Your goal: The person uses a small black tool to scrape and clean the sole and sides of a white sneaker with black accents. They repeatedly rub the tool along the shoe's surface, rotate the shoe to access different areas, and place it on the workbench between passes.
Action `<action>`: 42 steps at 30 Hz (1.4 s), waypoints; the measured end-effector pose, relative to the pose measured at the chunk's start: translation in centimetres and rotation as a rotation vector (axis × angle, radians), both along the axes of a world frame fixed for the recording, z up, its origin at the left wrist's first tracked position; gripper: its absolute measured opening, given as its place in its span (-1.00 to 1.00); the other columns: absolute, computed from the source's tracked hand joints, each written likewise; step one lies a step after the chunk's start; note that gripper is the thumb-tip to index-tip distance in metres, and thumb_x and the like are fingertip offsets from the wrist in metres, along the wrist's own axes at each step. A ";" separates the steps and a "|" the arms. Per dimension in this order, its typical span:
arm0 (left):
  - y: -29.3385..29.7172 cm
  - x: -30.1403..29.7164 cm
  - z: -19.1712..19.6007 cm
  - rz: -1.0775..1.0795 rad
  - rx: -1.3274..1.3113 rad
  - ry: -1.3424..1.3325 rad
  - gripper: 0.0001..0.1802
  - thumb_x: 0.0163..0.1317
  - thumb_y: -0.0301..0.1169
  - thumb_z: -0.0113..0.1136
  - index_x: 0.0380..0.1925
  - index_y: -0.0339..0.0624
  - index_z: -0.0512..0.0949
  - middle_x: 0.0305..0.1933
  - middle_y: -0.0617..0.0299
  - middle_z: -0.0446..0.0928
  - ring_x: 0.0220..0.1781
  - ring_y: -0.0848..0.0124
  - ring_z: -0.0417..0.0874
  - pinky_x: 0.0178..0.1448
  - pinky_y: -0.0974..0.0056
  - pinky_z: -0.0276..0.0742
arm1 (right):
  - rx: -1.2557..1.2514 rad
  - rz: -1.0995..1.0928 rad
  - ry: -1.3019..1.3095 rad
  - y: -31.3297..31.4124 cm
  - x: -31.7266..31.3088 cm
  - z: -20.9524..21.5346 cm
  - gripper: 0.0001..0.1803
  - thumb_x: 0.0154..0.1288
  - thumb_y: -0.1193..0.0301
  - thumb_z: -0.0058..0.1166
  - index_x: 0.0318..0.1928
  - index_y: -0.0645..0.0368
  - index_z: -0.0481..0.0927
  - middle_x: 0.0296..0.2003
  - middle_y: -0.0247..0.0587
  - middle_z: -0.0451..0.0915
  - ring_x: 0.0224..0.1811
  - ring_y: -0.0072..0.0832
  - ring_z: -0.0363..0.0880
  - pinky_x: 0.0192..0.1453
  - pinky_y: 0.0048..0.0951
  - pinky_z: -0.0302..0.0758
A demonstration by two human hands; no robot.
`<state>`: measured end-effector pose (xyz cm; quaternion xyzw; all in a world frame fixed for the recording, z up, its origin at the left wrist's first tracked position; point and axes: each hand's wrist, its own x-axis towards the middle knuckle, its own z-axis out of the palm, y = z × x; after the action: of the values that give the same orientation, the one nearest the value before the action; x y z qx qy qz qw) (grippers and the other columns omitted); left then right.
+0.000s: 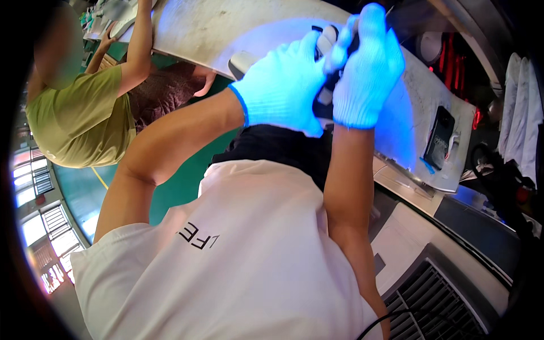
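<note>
Both my hands wear white knit gloves that glow blue under a strong light. My left hand [283, 85] reaches across the object from the left, its fingers curled over the far side and its thumb on the near side. My right hand [365, 73] grips the same thing from the right, fingers bent around it. Between them is a dark object with pale parts [327, 41], which looks like a shoe; the gloves cover most of it. Beside my left wrist, at the table's edge, lies a pale rounded piece with a dark rim [241, 63], partly hidden by the glove.
A long pale table [192, 31] runs under my hands, lit blue in the middle. On its right end lies a black phone [440, 136]. A person in a yellow-green shirt [85, 116] sits at the left. White cloths [521, 113] hang at the far right, above dark cables.
</note>
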<state>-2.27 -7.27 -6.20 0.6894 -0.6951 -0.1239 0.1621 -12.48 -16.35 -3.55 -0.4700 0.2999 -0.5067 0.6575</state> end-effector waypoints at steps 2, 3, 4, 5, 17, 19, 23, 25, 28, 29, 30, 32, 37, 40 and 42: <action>0.5 -0.3 0.3 0.032 -0.039 -0.057 0.47 -0.19 0.09 0.80 0.75 0.04 0.18 0.43 -0.36 0.45 0.33 -0.32 0.65 0.41 -0.17 0.67 | 0.273 0.043 -0.363 -3.1 0.0 -2.5 -0.56 0.71 0.01 0.15 -0.28 0.06 0.56 -0.50 -0.40 0.46 -0.58 -0.50 0.30 -0.45 -0.40 0.29; 0.8 -0.2 -0.1 0.020 -0.075 -0.076 0.47 -0.19 0.10 0.80 0.75 0.05 0.18 0.43 -0.36 0.45 0.33 -0.33 0.66 0.40 -0.17 0.67 | 0.370 0.086 -0.533 -3.9 -1.1 -3.8 -0.55 0.73 -0.02 0.13 -0.24 0.05 0.56 -0.48 -0.40 0.48 -0.57 -0.49 0.32 -0.43 -0.39 0.31; 0.7 0.0 -0.1 -0.003 -0.122 -0.100 0.47 -0.19 0.10 0.80 0.75 0.06 0.18 0.43 -0.36 0.45 0.32 -0.33 0.66 0.40 -0.17 0.68 | 0.455 0.123 -0.710 -5.0 -2.1 -4.5 -0.53 0.74 -0.06 0.11 -0.21 0.04 0.57 -0.46 -0.41 0.49 -0.55 -0.49 0.33 -0.42 -0.39 0.33; 0.8 0.2 -0.1 0.009 -0.078 -0.089 0.48 -0.17 0.13 0.79 0.77 0.08 0.17 0.51 -0.42 0.40 0.38 -0.38 0.63 0.43 -0.21 0.66 | 0.415 0.156 -0.595 -5.8 -3.1 -4.5 -0.55 0.77 -0.10 0.06 -0.22 -0.06 0.58 -0.49 -0.42 0.52 -0.53 -0.51 0.41 -0.44 -0.39 0.43; 1.3 -1.3 0.0 0.097 -0.076 -0.122 0.48 -0.18 0.15 0.80 0.75 0.01 0.19 0.61 -0.38 0.31 0.47 -0.36 0.58 0.47 -0.25 0.63 | 0.203 0.215 -0.579 -5.3 -7.2 -7.5 -0.37 0.82 -0.21 -0.17 -0.18 -0.04 0.72 -0.47 -0.43 0.53 -0.64 -0.52 0.31 -0.56 -0.33 0.27; 1.7 -1.4 -0.6 0.100 -0.137 -0.090 0.47 -0.20 0.14 0.81 0.73 0.00 0.23 0.57 -0.34 0.35 0.43 -0.34 0.60 0.44 -0.24 0.65 | 0.299 0.299 -0.774 -5.9 -7.8 -8.7 -0.36 0.82 -0.22 -0.19 -0.18 -0.04 0.72 -0.46 -0.43 0.53 -0.64 -0.54 0.30 -0.56 -0.34 0.27; 2.4 -1.4 -1.0 0.101 -0.215 -0.056 0.43 -0.24 0.08 0.83 0.70 0.01 0.29 0.45 -0.28 0.43 0.34 -0.32 0.63 0.37 -0.21 0.67 | 0.262 0.251 -0.792 -5.5 -8.3 -9.8 -0.37 0.83 -0.19 -0.16 -0.25 -0.01 0.68 -0.48 -0.43 0.51 -0.65 -0.56 0.27 -0.54 -0.41 0.25; 2.7 -1.5 -1.0 0.129 -0.197 -0.055 0.43 -0.26 0.04 0.85 0.69 0.01 0.29 0.41 -0.27 0.45 0.31 -0.30 0.63 0.34 -0.21 0.68 | -0.017 0.194 -0.525 -4.7 -8.2 -9.0 -0.40 0.83 -0.08 -0.07 -0.37 0.04 0.55 -0.57 -0.38 0.43 -0.65 -0.54 0.30 -0.53 -0.39 0.29; 3.1 -2.1 -1.0 0.140 -0.233 -0.082 0.45 -0.27 0.05 0.85 0.70 0.02 0.29 0.43 -0.28 0.44 0.30 -0.29 0.63 0.34 -0.20 0.67 | -0.017 -0.229 -0.166 -2.1 -6.6 -5.9 -0.46 0.81 0.04 0.02 -0.40 0.07 0.46 -0.62 -0.34 0.38 -0.64 -0.50 0.34 -0.53 -0.34 0.33; 3.1 -2.2 -0.9 0.138 -0.242 -0.092 0.46 -0.28 0.05 0.86 0.70 0.02 0.28 0.44 -0.29 0.43 0.30 -0.30 0.64 0.34 -0.21 0.67 | 0.010 -0.318 -0.155 -1.9 -6.0 -5.3 -0.52 0.77 0.10 0.12 -0.36 0.10 0.47 -0.61 -0.34 0.38 -0.64 -0.48 0.36 -0.53 -0.32 0.35; 3.1 -2.3 -1.0 0.135 -0.252 -0.101 0.47 -0.28 0.05 0.86 0.70 0.02 0.28 0.45 -0.30 0.42 0.29 -0.30 0.64 0.34 -0.21 0.67 | 0.052 -0.301 -0.161 -1.9 -5.8 -5.2 -0.52 0.77 0.11 0.12 -0.36 0.09 0.47 -0.61 -0.34 0.38 -0.64 -0.48 0.35 -0.52 -0.33 0.36; 3.5 -2.4 -0.9 0.141 -0.253 -0.116 0.48 -0.29 0.05 0.86 0.71 0.03 0.27 0.46 -0.33 0.41 0.28 -0.31 0.63 0.35 -0.22 0.66 | 0.134 -0.256 -0.173 -2.2 -5.7 -5.2 -0.54 0.76 0.11 0.13 -0.35 0.08 0.47 -0.60 -0.35 0.38 -0.64 -0.48 0.35 -0.51 -0.35 0.36; 4.0 -2.3 -0.4 0.126 -0.239 -0.083 0.49 -0.31 0.05 0.86 0.71 0.03 0.29 0.52 -0.39 0.37 0.29 -0.35 0.62 0.38 -0.24 0.62 | 0.212 -0.123 -0.355 -4.5 -12.1 -9.3 -0.57 0.77 0.06 0.13 -0.33 -0.06 0.48 -0.55 -0.42 0.42 -0.62 -0.56 0.31 -0.51 -0.42 0.35; 4.3 -2.8 -0.8 0.136 -0.235 -0.079 0.51 -0.34 0.06 0.87 0.72 0.00 0.29 0.59 -0.39 0.31 0.32 -0.34 0.61 0.40 -0.24 0.60 | 0.393 -0.207 -0.367 -2.9 -11.9 -7.9 -0.55 0.76 0.05 0.15 -0.35 -0.05 0.47 -0.57 -0.42 0.42 -0.62 -0.56 0.32 -0.51 -0.42 0.35; 4.5 -2.6 -1.2 0.122 -0.269 -0.085 0.52 -0.34 0.06 0.87 0.73 -0.01 0.29 0.62 -0.41 0.28 0.34 -0.35 0.60 0.43 -0.25 0.58 | 0.184 -0.329 -0.214 -1.3 -9.9 -7.7 -0.58 0.74 0.15 0.19 -0.35 0.01 0.48 -0.58 -0.38 0.43 -0.64 -0.54 0.35 -0.53 -0.40 0.41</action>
<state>-4.88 -2.79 -7.45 0.7069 -0.6686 0.0098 0.2305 -22.34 -17.69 -11.21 -0.2961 0.3459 -0.6248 0.6342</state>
